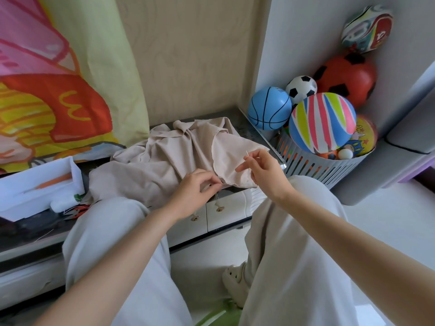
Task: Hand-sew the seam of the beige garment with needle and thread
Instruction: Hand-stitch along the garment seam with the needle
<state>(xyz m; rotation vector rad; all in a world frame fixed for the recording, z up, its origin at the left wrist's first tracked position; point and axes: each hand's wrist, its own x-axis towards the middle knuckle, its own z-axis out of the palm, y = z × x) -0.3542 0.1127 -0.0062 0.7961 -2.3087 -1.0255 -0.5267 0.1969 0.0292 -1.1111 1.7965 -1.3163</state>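
Pulling a stitch through, by the look of it: mid-seam, judging from the raised needle (247, 154) and the lifted flap of the beige garment (164, 161). Pinching that needle between thumb and forefinger of the right hand (261, 168), with one end poking up just above the cloth; curling the other fingers loosely, around nothing else. Gripping the fabric edge with the left hand (200, 184), fingertips closed together on the cloth right at the front lip of the low cabinet (226, 215), and holding the seam stretched between the two hands. Leaving the rest of the garment in a rumpled heap across the cabinet top, back toward the wall, beside the white box (35, 184) on the left and near the basket (306, 165) of balls on the right. Cannot trace the thread, too fine to follow from needle to cloth; possibly glimpsing a faint strand below the left fingers. Calling next, most likely, for drawing the thread snug, then turning the point down and pricking back into the seam just beside the left pinch. Needing care there: steering the point clear of the left fingertips, and lining up both layers so as not to pucker the edge.
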